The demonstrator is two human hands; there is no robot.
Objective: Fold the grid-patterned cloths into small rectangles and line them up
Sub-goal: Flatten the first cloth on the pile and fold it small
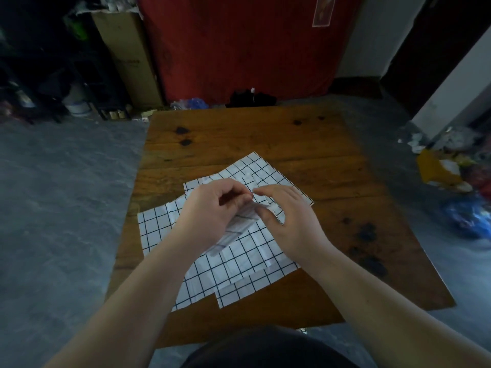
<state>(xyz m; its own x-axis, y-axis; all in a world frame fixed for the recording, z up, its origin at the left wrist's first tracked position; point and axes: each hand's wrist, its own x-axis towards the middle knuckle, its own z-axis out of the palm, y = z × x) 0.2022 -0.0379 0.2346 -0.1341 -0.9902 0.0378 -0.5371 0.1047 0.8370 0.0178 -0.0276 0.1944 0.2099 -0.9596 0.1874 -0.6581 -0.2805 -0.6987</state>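
Several white cloths with a dark grid lie overlapping on the wooden table (239, 134). One flat cloth (156, 229) spreads to the left, another (255, 166) lies behind my hands, and more (247, 274) lie near the front. My left hand (210, 205) grips a partly folded grid cloth (239, 227), lifted a little above the pile. My right hand (289, 216) is beside it, its thumb touching the folded cloth's edge and its fingers stretched out over the cloths.
The table stands on a grey floor. A red curtain (247, 49) and a cardboard box (127, 54) are behind it. Dark clutter fills the back left. Litter and bags (457, 176) lie on the floor to the right.
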